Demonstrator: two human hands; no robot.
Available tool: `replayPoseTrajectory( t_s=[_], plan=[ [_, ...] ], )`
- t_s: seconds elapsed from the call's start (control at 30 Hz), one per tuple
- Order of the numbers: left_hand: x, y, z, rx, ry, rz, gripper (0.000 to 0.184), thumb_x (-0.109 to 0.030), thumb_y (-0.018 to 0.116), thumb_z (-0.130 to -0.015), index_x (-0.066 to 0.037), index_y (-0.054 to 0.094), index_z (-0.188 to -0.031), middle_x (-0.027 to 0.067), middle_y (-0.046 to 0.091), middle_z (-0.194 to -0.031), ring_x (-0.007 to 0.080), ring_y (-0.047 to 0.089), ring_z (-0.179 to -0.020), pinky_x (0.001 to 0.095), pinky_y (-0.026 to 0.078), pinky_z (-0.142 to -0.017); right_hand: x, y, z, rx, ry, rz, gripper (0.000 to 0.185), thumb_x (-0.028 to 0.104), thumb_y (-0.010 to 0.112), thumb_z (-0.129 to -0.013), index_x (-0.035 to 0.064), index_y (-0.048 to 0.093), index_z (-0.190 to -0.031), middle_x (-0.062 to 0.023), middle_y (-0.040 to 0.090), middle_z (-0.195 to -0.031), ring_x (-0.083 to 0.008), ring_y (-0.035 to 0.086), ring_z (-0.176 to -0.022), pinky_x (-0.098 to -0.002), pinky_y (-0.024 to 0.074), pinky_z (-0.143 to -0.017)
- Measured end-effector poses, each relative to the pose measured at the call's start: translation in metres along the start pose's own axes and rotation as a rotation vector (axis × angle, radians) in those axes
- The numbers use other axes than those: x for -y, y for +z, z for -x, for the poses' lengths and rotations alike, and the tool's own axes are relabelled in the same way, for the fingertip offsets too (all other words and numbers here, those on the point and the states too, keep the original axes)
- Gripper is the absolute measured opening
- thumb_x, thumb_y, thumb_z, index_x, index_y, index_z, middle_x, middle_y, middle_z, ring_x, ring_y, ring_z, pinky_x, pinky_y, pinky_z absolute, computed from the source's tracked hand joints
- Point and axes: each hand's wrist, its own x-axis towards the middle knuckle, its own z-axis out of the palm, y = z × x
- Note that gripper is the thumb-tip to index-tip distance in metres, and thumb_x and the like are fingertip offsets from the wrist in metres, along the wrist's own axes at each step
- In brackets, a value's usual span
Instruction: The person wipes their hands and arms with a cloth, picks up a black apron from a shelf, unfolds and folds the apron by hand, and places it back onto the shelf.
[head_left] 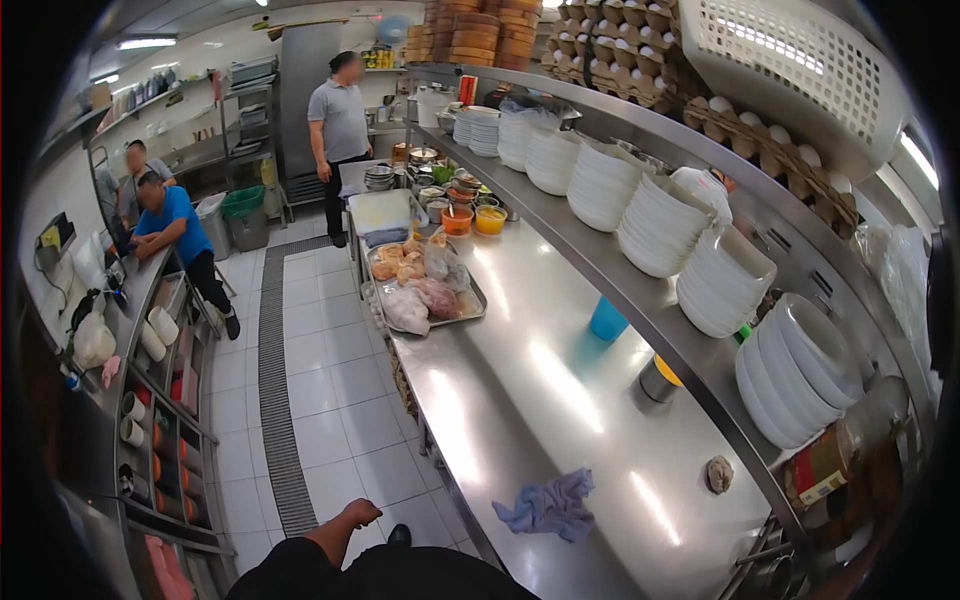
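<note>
My left hand (362, 513) hangs low over the tiled floor, left of the steel worktable (450, 395). Its fingers look curled together, and nothing shows in them. Outside the picture is my right hand. On the near part of the worktable lies a crumpled blue-purple cloth (547, 505). Farther along, a metal tray (470, 310) holds several pieces of raw meat or poultry (405, 308), some in clear plastic. To the right sit a small brownish lump (719, 474) and a metal container with a yellow rim (660, 380). A blue cup (607, 320) stands under the shelf.
Stacks of white bowls (655, 225) line the overhead shelf (590, 215), below egg trays (620, 45) and a white basket (800, 70). A floor drain (275, 400) runs along the aisle. One person (340, 110) stands at the back; another (185, 235) leans on the left counter.
</note>
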Motion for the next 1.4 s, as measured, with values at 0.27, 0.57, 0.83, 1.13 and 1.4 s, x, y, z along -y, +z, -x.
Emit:
replayPoseTrajectory(
  t_s=[0.27,0.57,0.83,1.13,1.4],
  plan=[
    [-0.04,-0.017,-0.001,-0.166,0.152,0.03,0.041,-0.039,0.061,-0.078,-0.005,0.07,-0.098,0.0151,0.069,-0.09,0.0312,0.067,-0.086,0.0409,0.054,-0.078,0.004,-0.076,0.018,-0.158,0.15,0.004,0.039,0.046,0.064,-0.082,0.0091,0.064,-0.096,-0.0092,0.065,-0.089,-0.0262,0.063,-0.078,-0.0443,0.0524,-0.07],
    [-0.159,-0.073,0.073,-0.554,0.623,0.402,0.03,-0.029,0.058,-0.086,-0.006,0.067,-0.103,0.0134,0.069,-0.092,0.0289,0.066,-0.089,0.0378,0.051,-0.081,0.064,-0.284,0.144,-0.561,0.61,-0.586,0.041,0.042,0.059,-0.089,0.0023,0.066,-0.079,-0.0144,0.064,-0.076,-0.0316,0.06,-0.064,-0.0469,0.0484,-0.06],
    [-0.314,-0.039,0.248,-0.106,1.619,0.323,0.03,-0.016,0.057,-0.093,-0.007,0.059,-0.121,0.012,0.054,-0.129,0.0273,0.05,-0.123,0.0383,0.038,-0.105,0.289,-0.419,0.307,0.066,0.065,-1.435,0.028,0.021,0.055,-0.093,-0.0014,0.066,-0.107,-0.0188,0.066,-0.102,-0.0285,0.062,-0.085,-0.0408,0.0494,-0.077],
    [-0.357,0.011,0.317,0.126,1.757,0.645,0.029,-0.021,0.043,-0.097,-0.001,0.059,-0.111,0.0153,0.061,-0.107,0.0304,0.06,-0.098,0.0347,0.046,-0.087,0.448,-0.554,0.392,0.716,0.133,-2.596,0.042,0.035,0.049,-0.095,-0.0008,0.056,-0.115,-0.0087,0.059,-0.103,-0.017,0.056,-0.093,-0.0301,0.0451,-0.083],
    [-0.366,-0.015,0.307,0.192,1.533,0.675,0.028,-0.019,0.038,-0.099,-0.001,0.059,-0.102,0.0141,0.06,-0.099,0.0245,0.059,-0.078,0.0337,0.047,-0.073,0.437,-0.636,0.375,0.583,-0.034,-2.411,0.039,0.035,0.046,-0.097,0.0008,0.057,-0.112,-0.0172,0.06,-0.102,-0.0299,0.058,-0.092,-0.0412,0.0462,-0.08]
  ],
)
